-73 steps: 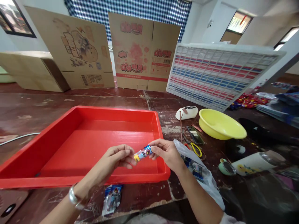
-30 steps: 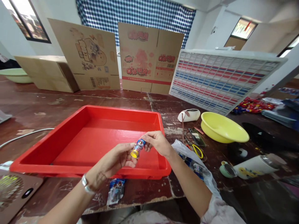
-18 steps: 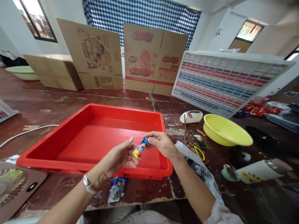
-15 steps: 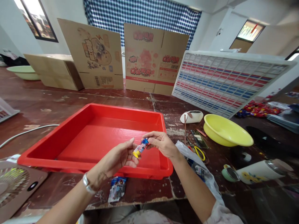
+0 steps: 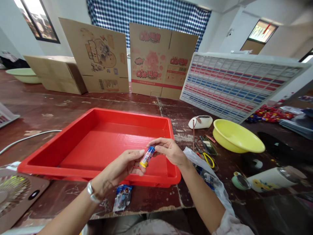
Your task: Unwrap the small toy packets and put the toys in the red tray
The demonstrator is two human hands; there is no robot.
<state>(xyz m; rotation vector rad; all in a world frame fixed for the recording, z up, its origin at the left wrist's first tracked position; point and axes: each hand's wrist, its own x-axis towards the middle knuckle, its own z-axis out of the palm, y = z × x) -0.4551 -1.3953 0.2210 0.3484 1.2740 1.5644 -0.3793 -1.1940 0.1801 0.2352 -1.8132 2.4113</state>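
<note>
A small printed tube (image 5: pixel 147 157) with a blue top end and a yellow bottom end is held tilted above the near right part of a red plastic tray (image 5: pixel 73 137). My left hand (image 5: pixel 130 163) grips it from the left, thumb along its side and fingers beneath the yellow end. At the blue end, my right hand (image 5: pixel 168 150) pinches it between thumb and fingers. In front of the tray, flat blue-and-white printed wrappers (image 5: pixel 122 197) lie on the table edge. A clear plastic bag (image 5: pixel 218 191) with more blue printed pieces lies under my right forearm.
A yellow basin (image 5: pixel 238 137), yellow-handled scissors (image 5: pixel 209 160), a phone (image 5: pixel 208 145) and a white pouch (image 5: pixel 200 122) sit right of the tray. A flask (image 5: pixel 271 180) stands farther right, a fan (image 5: pixel 19 195) at left. Cardboard (image 5: pixel 161 62) and a white crate (image 5: pixel 239 86) stand behind.
The tube has turned between my hands, so a different side of its label faces up. My left thumb has come down closer against it. My right hand has hardly moved.
</note>
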